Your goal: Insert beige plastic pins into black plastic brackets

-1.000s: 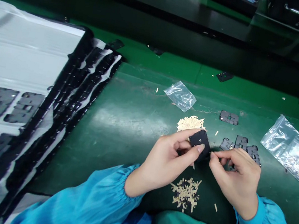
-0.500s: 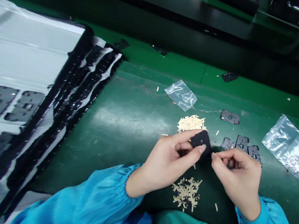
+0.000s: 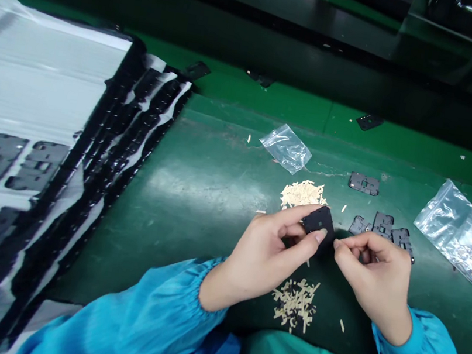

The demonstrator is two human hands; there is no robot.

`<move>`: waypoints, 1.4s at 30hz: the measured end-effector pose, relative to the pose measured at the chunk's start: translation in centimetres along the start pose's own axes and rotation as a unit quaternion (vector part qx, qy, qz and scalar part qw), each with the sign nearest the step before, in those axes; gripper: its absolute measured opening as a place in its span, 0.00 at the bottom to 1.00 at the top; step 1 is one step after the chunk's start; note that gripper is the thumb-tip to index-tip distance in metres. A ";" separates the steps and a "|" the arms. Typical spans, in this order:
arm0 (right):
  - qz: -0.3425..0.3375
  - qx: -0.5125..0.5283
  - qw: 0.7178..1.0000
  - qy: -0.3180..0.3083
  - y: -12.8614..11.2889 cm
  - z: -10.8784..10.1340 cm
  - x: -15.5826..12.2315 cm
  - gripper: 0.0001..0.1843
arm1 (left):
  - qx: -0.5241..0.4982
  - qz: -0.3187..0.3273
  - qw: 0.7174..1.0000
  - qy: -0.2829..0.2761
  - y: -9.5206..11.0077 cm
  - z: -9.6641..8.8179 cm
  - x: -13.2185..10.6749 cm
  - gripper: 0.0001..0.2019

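My left hand (image 3: 271, 253) pinches a small black plastic part (image 3: 319, 220) between thumb and fingers, just above the green mat. My right hand (image 3: 370, 274) is curled in a pinch, its fingertips touching the part's right edge; what it holds, if anything, is too small to make out. A heap of pale tan strips (image 3: 303, 193) lies just beyond the part, and a second scattered heap of strips (image 3: 294, 305) lies below my hands, near my body.
Several loose black parts (image 3: 383, 227) lie right of my hands, one black part (image 3: 364, 184) farther back. A small clear bag (image 3: 286, 147) and a larger clear bag (image 3: 466, 238) rest on the green mat (image 3: 198, 195). Black trays (image 3: 11, 167) of parts fill the left.
Both hands have stayed together on the black part with only slight finger shifts. The view has drifted a little.
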State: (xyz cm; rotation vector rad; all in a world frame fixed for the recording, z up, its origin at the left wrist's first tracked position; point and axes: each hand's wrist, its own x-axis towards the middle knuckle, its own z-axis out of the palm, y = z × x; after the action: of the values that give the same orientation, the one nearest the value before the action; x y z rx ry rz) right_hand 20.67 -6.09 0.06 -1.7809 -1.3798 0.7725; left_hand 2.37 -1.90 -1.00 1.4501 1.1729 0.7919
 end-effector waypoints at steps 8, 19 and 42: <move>0.129 0.110 0.980 -0.102 0.1 -0.7 0.7 0.04 | -0.026 -0.012 1.000 -0.009 0.1 -0.1 0.1 0.16; 0.171 0.138 0.970 -0.108 0.0 -0.6 0.8 0.02 | -0.029 -0.015 0.999 -0.020 -0.2 -0.1 0.0 0.19; 0.140 0.099 0.983 -0.067 -0.1 -0.5 0.4 0.04 | -0.038 -0.010 0.999 -0.002 0.5 0.3 0.1 0.16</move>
State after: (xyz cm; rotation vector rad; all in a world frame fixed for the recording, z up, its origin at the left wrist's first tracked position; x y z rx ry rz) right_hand 21.14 -5.81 0.46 -1.8103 -1.1035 1.1574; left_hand 2.79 -1.92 -0.61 1.3754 1.1415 0.8108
